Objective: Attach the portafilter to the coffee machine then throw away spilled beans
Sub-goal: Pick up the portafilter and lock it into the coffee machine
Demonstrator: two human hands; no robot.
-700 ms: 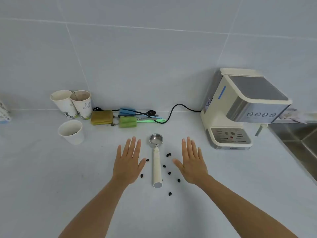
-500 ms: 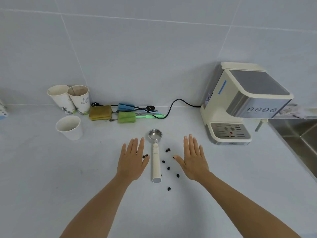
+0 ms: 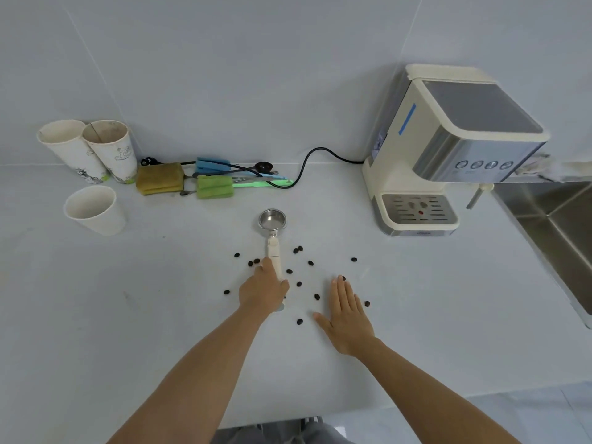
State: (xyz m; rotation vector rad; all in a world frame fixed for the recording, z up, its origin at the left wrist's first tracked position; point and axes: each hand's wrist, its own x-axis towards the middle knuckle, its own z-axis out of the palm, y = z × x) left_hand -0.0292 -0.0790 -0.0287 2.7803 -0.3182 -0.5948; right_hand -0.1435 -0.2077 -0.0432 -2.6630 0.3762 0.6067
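The portafilter [image 3: 273,225] lies on the white counter, its metal basket pointing away from me and its cream handle toward me. My left hand [image 3: 262,293] rests over the near half of the handle, thumb on its right side and fingers wrapped on the left. My right hand [image 3: 347,315] lies flat on the counter to the right, fingers together, holding nothing. Several dark coffee beans [image 3: 310,262] are scattered around the handle and both hands. The cream and steel coffee machine [image 3: 448,149] stands at the back right, with nothing under its brew head.
Three paper cups [image 3: 93,209] stand at the back left. Sponges [image 3: 158,177], brushes and a spoon lie along the wall, and the machine's black cable [image 3: 307,158] runs beside them. A steel sink [image 3: 557,225] is at the right. The counter's front edge [image 3: 416,398] is near my body.
My left hand moved right from the bare counter onto the portafilter handle and closed around it. My right hand stayed flat. The camera view shifted closer.
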